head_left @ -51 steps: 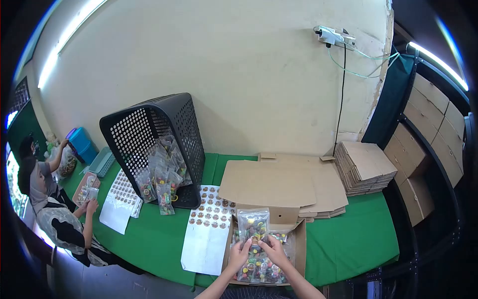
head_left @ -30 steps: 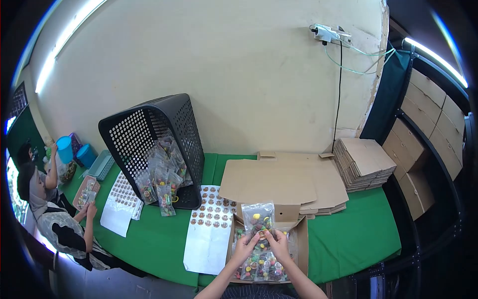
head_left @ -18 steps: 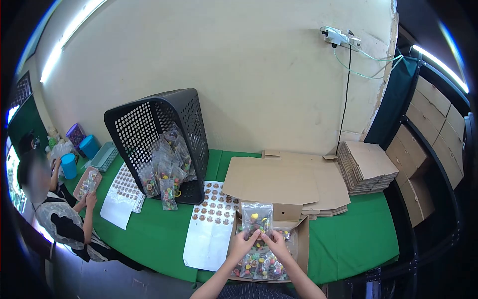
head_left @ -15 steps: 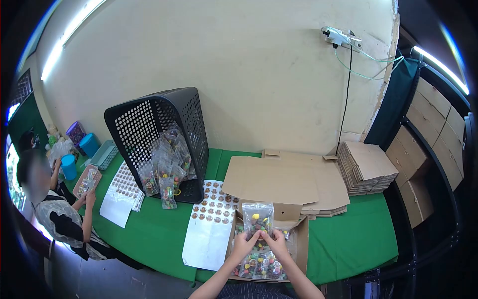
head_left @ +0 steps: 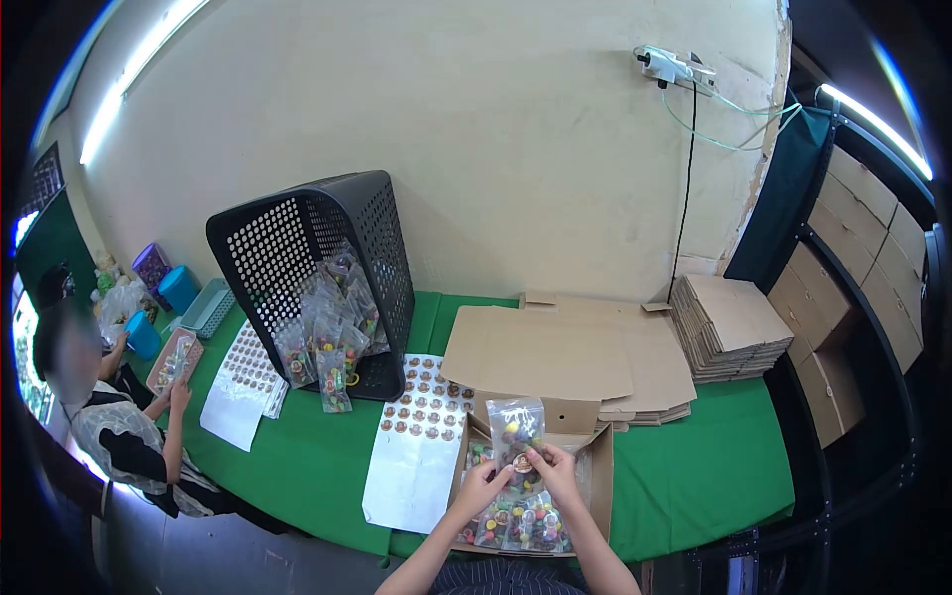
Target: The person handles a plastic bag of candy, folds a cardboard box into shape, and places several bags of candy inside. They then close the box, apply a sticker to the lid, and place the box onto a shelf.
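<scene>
Over an open cardboard box (head_left: 601, 486) I hold a clear plastic bag of coloured candies (head_left: 515, 424) upright. My right hand (head_left: 555, 472) pinches the bag's lower part, where a round brown sticker sits. My left hand (head_left: 482, 488) is just below and left of the bag, its fingers curled near the bag's bottom edge. Whether they grip the bag I cannot tell. More filled candy bags (head_left: 521, 522) lie flat inside the box under my hands.
A sheet of round brown stickers (head_left: 420, 428) lies left of the box on the green table (head_left: 297, 466). A tipped black basket (head_left: 315, 273) spills candy bags. Flat cardboard (head_left: 555, 362) and stacked box blanks (head_left: 729, 332) sit behind. A person (head_left: 109, 416) works at far left.
The bag has stayed upright over the box while my hands shifted slightly along its lower part. The person at the left moved a blue cup down to the table.
</scene>
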Motion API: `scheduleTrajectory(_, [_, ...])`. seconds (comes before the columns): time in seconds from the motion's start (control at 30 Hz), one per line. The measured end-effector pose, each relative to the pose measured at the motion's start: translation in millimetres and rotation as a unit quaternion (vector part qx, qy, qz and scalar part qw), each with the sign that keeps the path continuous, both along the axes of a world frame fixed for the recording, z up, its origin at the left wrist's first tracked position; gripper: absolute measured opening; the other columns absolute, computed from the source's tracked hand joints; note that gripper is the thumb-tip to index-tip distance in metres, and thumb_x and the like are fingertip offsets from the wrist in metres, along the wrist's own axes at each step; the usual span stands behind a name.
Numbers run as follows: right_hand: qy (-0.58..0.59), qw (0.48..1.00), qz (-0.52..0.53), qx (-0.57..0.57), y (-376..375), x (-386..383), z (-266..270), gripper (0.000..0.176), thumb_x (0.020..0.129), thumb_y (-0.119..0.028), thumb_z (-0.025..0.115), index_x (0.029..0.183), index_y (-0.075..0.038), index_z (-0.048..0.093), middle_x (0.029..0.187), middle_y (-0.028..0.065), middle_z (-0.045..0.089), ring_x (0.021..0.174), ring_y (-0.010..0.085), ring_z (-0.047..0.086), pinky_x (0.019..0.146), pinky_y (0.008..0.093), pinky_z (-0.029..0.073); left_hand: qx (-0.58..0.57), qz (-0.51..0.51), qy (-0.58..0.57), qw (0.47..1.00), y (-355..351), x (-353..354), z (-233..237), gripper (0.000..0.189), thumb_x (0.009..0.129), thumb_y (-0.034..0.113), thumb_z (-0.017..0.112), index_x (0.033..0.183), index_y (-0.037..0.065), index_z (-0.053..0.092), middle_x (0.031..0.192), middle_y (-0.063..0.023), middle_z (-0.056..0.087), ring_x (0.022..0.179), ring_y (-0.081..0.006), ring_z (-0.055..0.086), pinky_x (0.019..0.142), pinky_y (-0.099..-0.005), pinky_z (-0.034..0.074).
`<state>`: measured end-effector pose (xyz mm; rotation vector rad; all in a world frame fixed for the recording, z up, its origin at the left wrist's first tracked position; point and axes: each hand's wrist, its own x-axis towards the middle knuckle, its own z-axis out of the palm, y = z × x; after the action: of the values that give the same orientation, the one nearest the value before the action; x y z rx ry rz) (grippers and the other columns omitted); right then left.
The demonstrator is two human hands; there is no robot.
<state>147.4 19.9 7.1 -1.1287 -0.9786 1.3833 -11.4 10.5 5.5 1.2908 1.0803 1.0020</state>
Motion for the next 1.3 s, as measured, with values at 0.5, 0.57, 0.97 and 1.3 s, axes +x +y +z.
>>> scheduleTrajectory(0.5, [-0.031,0.997,-0.054,0.039,5,-8,10,0.018,0.082,-0.01,0.063,0.094,0.003,0.059,0.083,0.0038,0.063,0.073,0.0065,0.056,0.066,0.0202,0.045,-0.012,0.006,0.015,1.0,17,6,13,0.033,0.084,0.031,0.06,0.09,-0.001,0.064,0.068,-0.002,0.062,0.058,-0.0055,0.055,0.049,-0.0209,0.044])
scheduleTrajectory(0.57, [-0.035,0.997,-0.059,0.039,5,-9,8,0.017,0.082,-0.01,0.062,0.093,0.002,0.06,0.083,0.0036,0.063,0.073,0.0063,0.056,0.065,0.0199,0.045,-0.014,0.011,0.013,1.0,17,6,12,0.032,0.083,0.03,0.06,0.09,-0.001,0.063,0.069,-0.0021,0.062,0.058,-0.0054,0.056,0.049,-0.0206,0.044])
scheduleTrajectory(0.97, [0.023,0.997,-0.056,0.038,3,-13,12,0.021,0.078,-0.007,0.064,0.095,0.002,0.056,0.088,0.005,0.062,0.081,0.0084,0.057,0.073,0.0226,0.045,-0.017,-0.002,-0.031,0.999,17,6,-9,0.037,0.082,0.024,0.063,0.108,-0.001,0.057,0.098,-0.0072,0.063,0.09,-0.0102,0.056,0.079,-0.0251,0.044])
scheduleTrajectory(1.3, [0.071,0.995,-0.068,0.013,3,-3,8,0.017,0.074,0.001,0.062,0.09,0.002,0.059,0.083,0.0058,0.063,0.073,0.0093,0.059,0.068,0.0223,0.047,0.01,-0.033,0.017,0.999,9,5,12,0.033,0.083,0.025,0.062,0.105,0.0,0.059,0.089,-0.0043,0.064,0.08,-0.0073,0.056,0.07,-0.0226,0.045])
